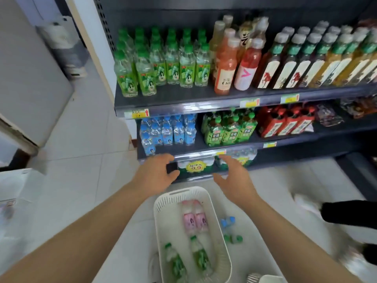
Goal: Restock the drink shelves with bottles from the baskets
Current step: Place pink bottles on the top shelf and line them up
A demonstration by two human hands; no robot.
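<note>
a pale tiled floor (81, 123) fills the room, and a dark shelf unit (183, 97) stands on it, its boards full of drink bottles. a white basket (179, 193) sits on the floor before the shelves — pink bottles (195, 219) and green bottles (199, 256) lie inside. the left hand (157, 172) and right hand (234, 178) hover apart near the lowest shelf edge — fingers loose, holding nothing.

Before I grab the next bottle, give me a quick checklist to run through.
1. Left hand free: ok, holds nothing.
2. Right hand free: ok, holds nothing.
3. Stock in white basket: ok, two pink bottles and two green-capped bottles lie inside.
4. Room on upper shelf: ok, strip before green rows is bare.
5. Shelf spot for pink bottles: cannot tell, no matching row visible.
6. Around the basket: not ok, loose bottles lie outside it.
</note>
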